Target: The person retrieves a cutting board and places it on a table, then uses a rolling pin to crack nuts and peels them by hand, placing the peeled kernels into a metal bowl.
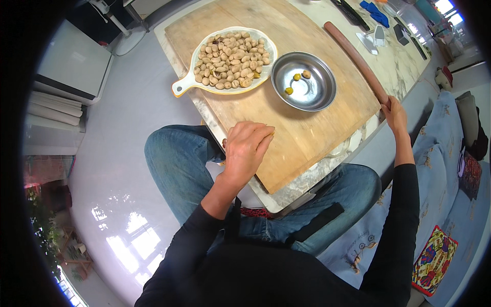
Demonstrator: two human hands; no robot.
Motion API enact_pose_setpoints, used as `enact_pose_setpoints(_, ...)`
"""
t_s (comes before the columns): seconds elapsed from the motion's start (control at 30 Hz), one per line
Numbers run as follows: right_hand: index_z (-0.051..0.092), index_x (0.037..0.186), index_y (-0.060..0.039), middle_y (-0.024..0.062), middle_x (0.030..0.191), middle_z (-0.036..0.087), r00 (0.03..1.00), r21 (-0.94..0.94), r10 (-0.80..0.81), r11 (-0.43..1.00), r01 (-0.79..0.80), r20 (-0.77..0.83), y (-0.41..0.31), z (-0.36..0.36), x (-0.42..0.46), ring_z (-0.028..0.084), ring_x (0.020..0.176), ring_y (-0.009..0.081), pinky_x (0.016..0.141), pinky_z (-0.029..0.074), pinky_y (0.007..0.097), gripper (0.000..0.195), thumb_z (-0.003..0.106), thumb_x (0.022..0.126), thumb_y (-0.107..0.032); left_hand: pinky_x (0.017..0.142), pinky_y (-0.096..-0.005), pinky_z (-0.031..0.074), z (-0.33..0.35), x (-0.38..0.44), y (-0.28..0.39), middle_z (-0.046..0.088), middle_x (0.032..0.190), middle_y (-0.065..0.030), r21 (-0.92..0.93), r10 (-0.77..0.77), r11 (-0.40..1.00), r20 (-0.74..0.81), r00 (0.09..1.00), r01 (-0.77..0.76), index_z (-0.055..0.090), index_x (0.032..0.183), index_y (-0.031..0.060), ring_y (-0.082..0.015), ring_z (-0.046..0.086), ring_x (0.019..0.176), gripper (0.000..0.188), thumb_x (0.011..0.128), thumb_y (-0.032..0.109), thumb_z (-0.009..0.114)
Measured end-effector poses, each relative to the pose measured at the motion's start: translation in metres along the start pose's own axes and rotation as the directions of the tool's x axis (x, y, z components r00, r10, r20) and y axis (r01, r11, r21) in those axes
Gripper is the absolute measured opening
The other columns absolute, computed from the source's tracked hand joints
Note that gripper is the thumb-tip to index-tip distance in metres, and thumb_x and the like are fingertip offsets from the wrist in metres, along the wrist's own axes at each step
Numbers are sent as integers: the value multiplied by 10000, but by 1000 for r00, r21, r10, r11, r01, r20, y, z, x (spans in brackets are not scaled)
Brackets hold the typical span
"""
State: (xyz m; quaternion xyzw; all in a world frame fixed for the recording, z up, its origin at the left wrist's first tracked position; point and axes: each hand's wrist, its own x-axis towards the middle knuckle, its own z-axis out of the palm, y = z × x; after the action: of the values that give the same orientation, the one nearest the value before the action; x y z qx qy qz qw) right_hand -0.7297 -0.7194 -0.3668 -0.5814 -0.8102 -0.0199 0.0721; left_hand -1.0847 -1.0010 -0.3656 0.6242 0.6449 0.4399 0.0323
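Note:
My right hand point(396, 117) grips the near end of a long wooden rolling pin point(355, 59), which lies along the right edge of a wooden board point(295, 142). Over the board's near left part is my left hand point(247, 147), its fingers curled together; a speck of yellow shows at the fingertips, too small to identify. Farther off, a white handled dish point(185, 84) with a yellow rim holds many pistachios point(230, 57) in their shells. Beside it stands a stainless steel bowl point(326, 84) with two yellow-green kernels point(289, 91) and one tan nut point(306, 74) inside.
The board rests on a marble-patterned table point(399, 73). A black remote control point(350, 14), a blue cloth point(375, 14) and a white stand point(374, 40) are at its far right. A sofa with a blue cover point(433, 153) is on my right.

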Motion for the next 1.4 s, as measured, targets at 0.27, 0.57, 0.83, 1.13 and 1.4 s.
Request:
enact_pose_setpoints(0.27,496,1126,-65,131,904,583,966,226,-3,972,63,-257,-25,-69,-86,578,829,254,692,441,321,318,528,860,-236,744,-336,431,-4,1,1,589,878,-76,13,-31,999,15,999,31,628,861,51,-252,538,854,158,706,61,659)
enact_pose_setpoints(0.57,443,1233,-20,53,950,565,998,647,67,760,-57,9,-68,-113,-281,536,758,100,667,429,209,477,606,807,-161,787,-344,365,4,-3,-3,566,910,-45,59,-47,997,-52,998,50,625,862,57,-233,513,893,158,716,108,658)
enact_pose_setpoints(0.83,537,1150,-35,132,920,611,983,541,21,833,-118,182,-129,-109,-332,612,811,238,743,476,299,433,664,742,-102,801,-349,358,5,-6,-5,566,916,-31,67,-12,998,-81,997,18,620,860,59,-229,511,915,194,671,73,660)
enact_pose_setpoints(1.13,533,1164,-57,128,857,598,981,514,23,849,-122,195,-146,-101,-332,607,739,226,671,476,287,429,661,759,-119,810,-350,373,5,-7,-6,584,908,-40,46,-22,999,-89,996,26,626,811,40,-235,522,925,165,657,70,677)
enact_pose_setpoints(1.4,523,1177,-55,130,891,599,970,514,61,839,-177,234,-145,-99,-334,607,776,215,694,474,288,445,663,759,-114,799,-346,378,8,-9,-9,587,897,-37,41,-9,999,-132,991,15,640,792,47,-231,527,923,143,668,99,690)
